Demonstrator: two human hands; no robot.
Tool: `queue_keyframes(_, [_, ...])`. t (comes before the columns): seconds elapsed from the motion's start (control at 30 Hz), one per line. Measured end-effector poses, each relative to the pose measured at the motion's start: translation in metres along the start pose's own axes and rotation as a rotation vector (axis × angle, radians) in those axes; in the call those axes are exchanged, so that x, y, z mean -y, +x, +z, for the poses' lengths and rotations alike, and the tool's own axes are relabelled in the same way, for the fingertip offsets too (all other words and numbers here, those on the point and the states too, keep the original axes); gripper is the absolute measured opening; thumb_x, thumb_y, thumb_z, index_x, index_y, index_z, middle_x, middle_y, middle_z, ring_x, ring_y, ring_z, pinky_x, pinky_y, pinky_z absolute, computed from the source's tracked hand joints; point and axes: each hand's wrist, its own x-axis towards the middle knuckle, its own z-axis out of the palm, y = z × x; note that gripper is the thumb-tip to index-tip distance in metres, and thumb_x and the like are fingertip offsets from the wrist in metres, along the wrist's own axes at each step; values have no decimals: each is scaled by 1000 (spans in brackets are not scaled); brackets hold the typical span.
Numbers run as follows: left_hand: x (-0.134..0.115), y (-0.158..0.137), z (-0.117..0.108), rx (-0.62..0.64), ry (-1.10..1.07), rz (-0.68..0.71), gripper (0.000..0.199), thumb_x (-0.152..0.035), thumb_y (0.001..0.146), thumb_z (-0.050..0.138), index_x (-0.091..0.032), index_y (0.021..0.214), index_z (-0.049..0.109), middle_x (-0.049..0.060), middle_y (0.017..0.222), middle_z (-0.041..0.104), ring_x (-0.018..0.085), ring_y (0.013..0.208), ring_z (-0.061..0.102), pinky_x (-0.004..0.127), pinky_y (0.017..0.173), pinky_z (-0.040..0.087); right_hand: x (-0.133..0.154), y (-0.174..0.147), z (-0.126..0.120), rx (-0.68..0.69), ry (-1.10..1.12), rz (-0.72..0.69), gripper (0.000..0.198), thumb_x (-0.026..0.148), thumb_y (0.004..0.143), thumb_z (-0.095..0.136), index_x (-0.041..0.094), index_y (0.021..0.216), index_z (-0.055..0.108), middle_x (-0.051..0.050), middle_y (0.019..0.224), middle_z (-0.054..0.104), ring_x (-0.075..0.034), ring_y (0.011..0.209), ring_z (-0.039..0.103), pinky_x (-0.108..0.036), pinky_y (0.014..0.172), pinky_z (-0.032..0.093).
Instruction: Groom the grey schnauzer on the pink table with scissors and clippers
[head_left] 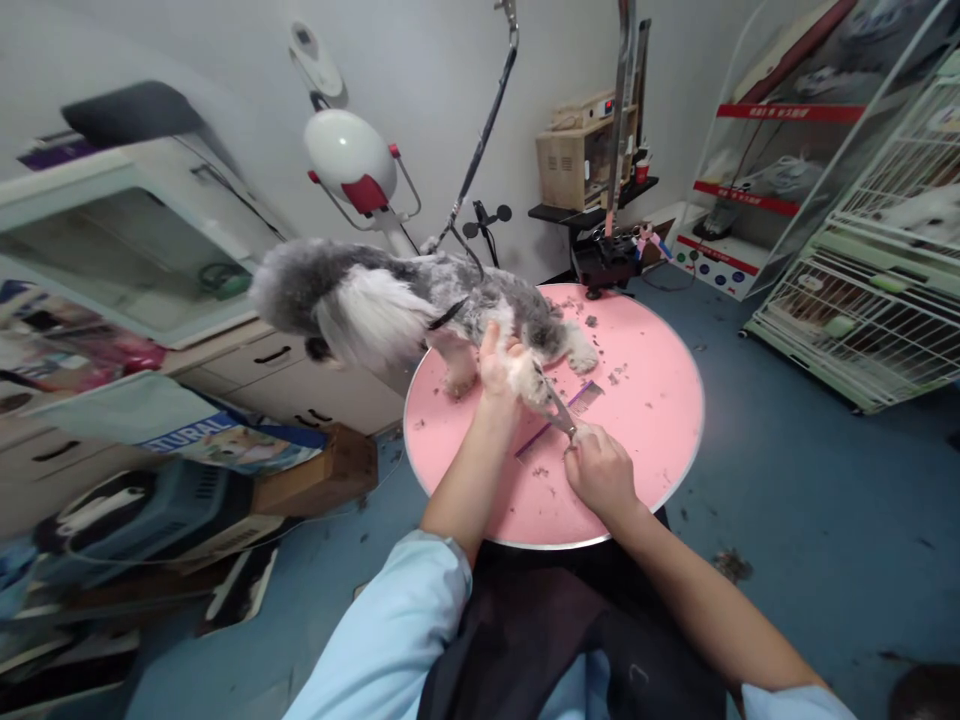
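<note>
Nearest the camera, pale blue sleeves flank a dark apron. Just beyond, over the round pink tabletop, the right hand has its fingers closed around the handles of scissors, whose blades reach the fur of a raised paw. The left hand holds that paw, thumb extended and fingers wrapped about the leg, partly hidden by fur. A purple-edged comb lies beside the blades among scattered clippings. Behind the hands, the grey-and-white dog spans the far left of the tabletop, under a hanging tether. Farther back are a white dryer, a wooden cabinet and, at right, wire cages.
</note>
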Motion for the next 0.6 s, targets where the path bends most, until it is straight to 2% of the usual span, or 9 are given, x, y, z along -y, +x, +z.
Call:
queue_keyframes(0.1, [3, 1, 0, 17, 40, 22, 71, -67, 105, 46, -22, 54, 25, -7, 47, 18, 7, 37, 23, 22, 41, 27, 3, -4, -2, 34, -35, 9, 26, 14, 92, 52, 16, 113, 66, -12, 95, 72, -26, 84, 65, -36, 77, 52])
queue_keyframes(0.23, [7, -1, 3, -1, 28, 41, 71, -68, 108, 37, -23, 54, 23, -9, 48, 13, 7, 37, 21, 21, 40, 27, 3, -13, -3, 100, -46, 55, 32, 7, 93, 45, 16, 115, 67, -10, 92, 74, -22, 77, 66, -30, 69, 50])
queue_keyframes(0.37, [11, -2, 4, -15, -3, 37, 70, -62, 112, 28, -23, 54, 24, -9, 50, 14, 7, 38, 20, 19, 41, 26, 8, -17, -5, 131, -19, 29, 37, 18, 91, 54, 10, 125, 67, -17, 107, 76, -27, 88, 70, -35, 76, 55])
queue_keyframes(0.5, [16, 4, -2, 5, 33, 70, 73, -65, 108, 43, -22, 52, 24, -8, 51, 15, 7, 41, 18, 21, 44, 27, 13, -18, -9, 236, -20, 84, 37, 13, 93, 50, 12, 125, 68, -15, 96, 75, -25, 83, 71, -32, 71, 54])
queue_keyframes(0.6, [19, 10, -9, 15, 41, 85, 74, -67, 106, 44, -22, 52, 24, -7, 51, 13, 9, 43, 16, 21, 43, 25, 16, -21, -12, 293, -8, 116, 34, 11, 93, 50, 14, 120, 70, -12, 92, 74, -23, 81, 71, -29, 69, 53])
